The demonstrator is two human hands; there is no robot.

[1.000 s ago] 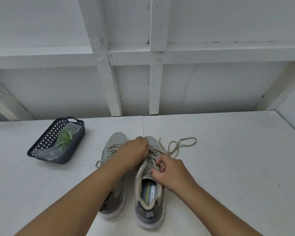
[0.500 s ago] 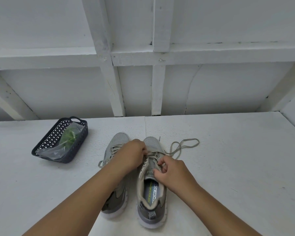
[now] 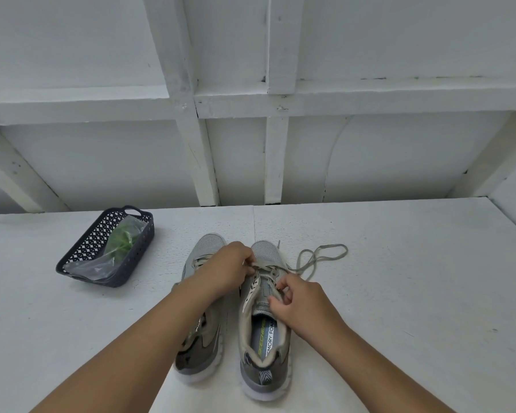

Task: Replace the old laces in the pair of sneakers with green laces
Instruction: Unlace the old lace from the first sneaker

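Two grey sneakers stand side by side on the white surface, toes pointing away from me. My left hand (image 3: pixel 225 271) reaches across the left sneaker (image 3: pixel 204 248) and pinches the beige old lace near the toe end of the right sneaker (image 3: pixel 265 338). My right hand (image 3: pixel 303 302) pinches the same lace at the right sneaker's upper eyelets. The lace's loose end (image 3: pixel 322 257) lies looped on the surface to the right of the shoe. Green laces (image 3: pixel 121 242) sit in a clear plastic bag inside a dark basket (image 3: pixel 81 248) at the left.
A white wall with wooden framing (image 3: pixel 274 162) rises directly behind the surface. The white surface (image 3: pixel 414 293) stretches wide to the right of the shoes, and its right edge meets a side wall.
Both hands stay on the right sneaker's lace; my right hand has shifted slightly along the eyelets. The lace loop on the right has barely moved. The view has drifted a little.
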